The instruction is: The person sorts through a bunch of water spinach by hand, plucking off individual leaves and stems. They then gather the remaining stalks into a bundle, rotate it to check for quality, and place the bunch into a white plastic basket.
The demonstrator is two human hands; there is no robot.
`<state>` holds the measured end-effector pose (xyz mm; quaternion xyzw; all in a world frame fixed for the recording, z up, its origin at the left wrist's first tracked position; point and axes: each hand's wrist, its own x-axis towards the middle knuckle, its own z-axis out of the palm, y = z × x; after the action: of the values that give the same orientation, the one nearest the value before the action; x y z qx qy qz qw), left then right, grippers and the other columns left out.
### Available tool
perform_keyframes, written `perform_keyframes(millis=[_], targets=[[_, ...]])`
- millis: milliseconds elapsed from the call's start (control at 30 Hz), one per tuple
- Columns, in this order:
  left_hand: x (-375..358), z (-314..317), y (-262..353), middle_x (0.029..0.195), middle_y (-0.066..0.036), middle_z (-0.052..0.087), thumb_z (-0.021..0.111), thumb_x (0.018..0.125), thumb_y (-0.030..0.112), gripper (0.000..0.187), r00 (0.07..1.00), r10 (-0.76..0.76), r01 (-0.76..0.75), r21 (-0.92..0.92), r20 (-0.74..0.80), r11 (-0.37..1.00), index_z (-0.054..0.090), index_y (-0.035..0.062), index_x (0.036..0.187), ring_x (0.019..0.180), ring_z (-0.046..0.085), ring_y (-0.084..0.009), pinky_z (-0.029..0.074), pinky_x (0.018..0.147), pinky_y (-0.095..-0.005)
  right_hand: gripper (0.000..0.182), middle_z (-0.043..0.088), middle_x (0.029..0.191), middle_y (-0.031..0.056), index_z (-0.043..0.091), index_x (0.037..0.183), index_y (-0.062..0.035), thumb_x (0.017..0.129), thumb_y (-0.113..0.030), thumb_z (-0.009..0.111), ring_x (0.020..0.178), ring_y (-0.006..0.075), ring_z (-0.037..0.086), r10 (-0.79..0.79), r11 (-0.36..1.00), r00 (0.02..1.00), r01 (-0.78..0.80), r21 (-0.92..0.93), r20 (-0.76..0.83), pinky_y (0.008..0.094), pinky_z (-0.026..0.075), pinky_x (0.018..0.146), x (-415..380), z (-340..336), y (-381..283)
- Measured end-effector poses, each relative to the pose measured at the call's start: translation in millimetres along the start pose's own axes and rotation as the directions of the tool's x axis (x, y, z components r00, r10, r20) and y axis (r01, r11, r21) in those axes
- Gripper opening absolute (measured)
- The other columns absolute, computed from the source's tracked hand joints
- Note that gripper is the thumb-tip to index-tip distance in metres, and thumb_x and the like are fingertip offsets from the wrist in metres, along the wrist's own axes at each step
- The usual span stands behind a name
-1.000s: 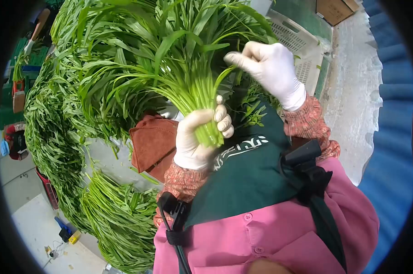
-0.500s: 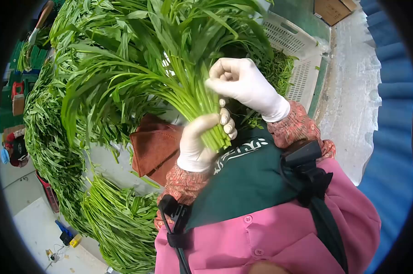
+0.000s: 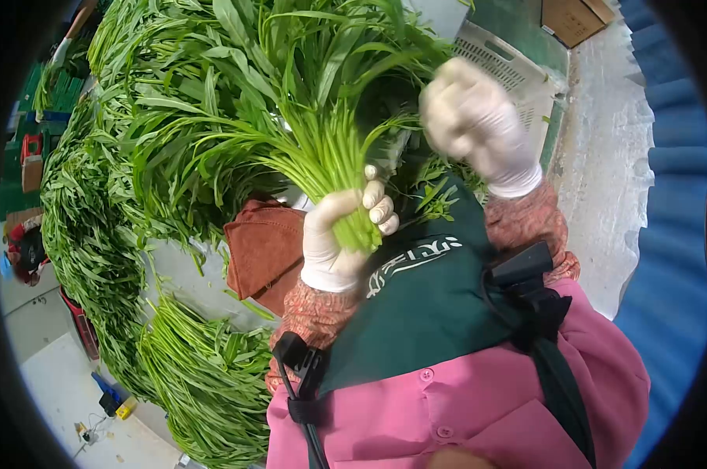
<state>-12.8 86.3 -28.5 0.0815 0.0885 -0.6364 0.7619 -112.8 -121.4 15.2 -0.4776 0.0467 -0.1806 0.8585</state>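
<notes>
My gloved left hand point(image 3: 334, 234) is wrapped round the lower stems of a bunch of water spinach point(image 3: 322, 152). The cut ends show just below my fingers, and the leaves fan out upward and to the left. My gloved right hand point(image 3: 475, 121) is raised to the right of the bunch, in front of a pale plastic crate point(image 3: 553, 87). It is blurred, with its fingers curled in; whatever they may hold is hidden. One stem juts from the bunch toward this hand. Loose leafy pieces point(image 3: 439, 202) lie below it.
A large heap of water spinach point(image 3: 87, 227) covers the left side, and more stems point(image 3: 205, 383) lie at the lower left. A brown-red cloth point(image 3: 263, 246) is beside my left wrist. At the upper right stands a cardboard box point(image 3: 576, 22).
My right hand has moved away from the bunch, up and to the right. The left hand keeps its grip, and the bunch has shifted slightly.
</notes>
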Motion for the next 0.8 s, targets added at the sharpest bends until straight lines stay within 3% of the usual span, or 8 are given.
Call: perform_keyframes(millis=[67,133,200,233,300,400,567,800], targets=[[-1.5,-1.2,0.1,0.084,-0.005,0.049,0.061,0.084,0.012,0.037,0.999,-0.009,0.009,-0.001,0.033,1.0,0.049,0.0023,0.118,0.075,0.049,-0.0191,0.041,0.068,-0.0332,0.023,0.058,0.084,0.002,0.057,0.113,-0.0041,0.099,-0.023,0.057,0.058,0.0099,0.049,-0.238,0.518,0.971,0.141,0.843,-0.016,0.0267,0.041,0.053,10.4,-37.6,-14.5],[-0.3,-2.0,-0.8,0.084,-0.005,0.049,0.061,0.084,0.012,0.038,0.998,-0.019,0.02,-0.018,0.065,1.0,0.049,0.0019,0.119,0.075,0.049,-0.0188,0.041,0.068,-0.0327,0.038,0.061,0.09,0.0034,0.056,0.125,-0.0018,0.099,-0.03,0.058,0.063,0.0105,0.051,-0.235,0.629,0.947,0.321,0.708,-0.22,0.0279,0.042,0.057,7.6,-27.8,-26.2],[1.5,-1.0,-2.8,0.084,-0.005,0.048,0.061,0.084,0.012,0.039,0.996,-0.033,0.035,-0.021,0.078,0.999,0.049,0.0015,0.12,0.074,0.048,-0.0186,0.04,0.067,-0.0325,0.046,0.064,0.093,0.0045,0.054,0.13,-0.0006,0.099,-0.033,0.059,0.065,0.0113,0.052,-0.223,0.896,0.973,0.23,0.38,-0.064,0.0268,0.043,0.057,6.7,-17.0,-5.8],[0.9,-0.1,-3.6,0.084,-0.004,0.048,0.061,0.084,0.012,0.04,0.997,-0.038,0.039,-0.015,0.073,0.999,0.049,0.0012,0.12,0.074,0.048,-0.0185,0.04,0.067,-0.0325,0.04,0.068,0.102,0.0072,0.064,0.121,-0.004,0.099,-0.037,0.058,0.068,0.0069,0.055,-0.139,0.988,0.99,0.136,-0.073,-0.028,0.021,0.044,0.058,7.5,-6.1,-1.3],[-0.7,1.1,-5.4,0.084,-0.005,0.049,0.061,0.084,0.012,0.042,0.996,-0.045,0.046,0.0,0.078,0.999,0.048,0.0008,0.122,0.074,0.048,-0.0185,0.04,0.066,-0.0325,0.025,0.065,0.078,-0.0011,0.068,0.108,-0.0038,0.088,-0.017,0.074,0.067,0.003,0.056,-0.288,0.716,0.94,0.083,-0.693,-0.185,0.0198,0.044,0.057,14.5,23.2,22.7],[-3.4,2.6,-6.9,0.085,-0.005,0.049,0.061,0.084,0.012,0.042,0.996,-0.051,0.049,0.036,0.068,0.998,0.048,0.0009,0.123,0.074,0.048,-0.0184,0.04,0.066,-0.0325,0.022,0.055,0.073,-0.0051,0.067,0.103,-0.0021,0.085,-0.012,0.076,0.059,0.001,0.04,-0.393,0.368,0.91,0.025,-0.929,-0.131,0.0179,0.035,0.054,25.7,40.4,27.9],[-4.3,8.8,-6.0,0.081,-0.003,0.045,0.057,0.083,0.007,0.041,1.0,-0.019,0.02,-0.094,0.013,0.995,0.045,-0.0015,0.122,0.07,0.046,-0.016,0.039,0.063,-0.0312,0.009,0.059,0.072,-0.0019,0.067,0.089,-0.0029,0.086,-0.009,0.073,0.058,0.0025,0.047,-0.408,0.248,0.913,0.13,-0.96,0.018,0.0201,0.038,0.052,21.8,26.6,23.7],[0.7,-1.3,-1.3,0.082,-0.002,0.045,0.06,0.084,0.011,0.041,0.994,-0.05,0.064,-0.149,0.093,0.987,0.045,0.0028,0.121,0.074,0.046,-0.0157,0.039,0.067,-0.0313,0.008,0.069,0.096,0.0033,0.065,0.1,-0.0038,0.096,-0.011,0.064,0.074,0.0026,0.059,-0.293,0.88,0.933,0.178,-0.441,-0.207,0.0183,0.048,0.068,-2.3,10.2,0.6]])
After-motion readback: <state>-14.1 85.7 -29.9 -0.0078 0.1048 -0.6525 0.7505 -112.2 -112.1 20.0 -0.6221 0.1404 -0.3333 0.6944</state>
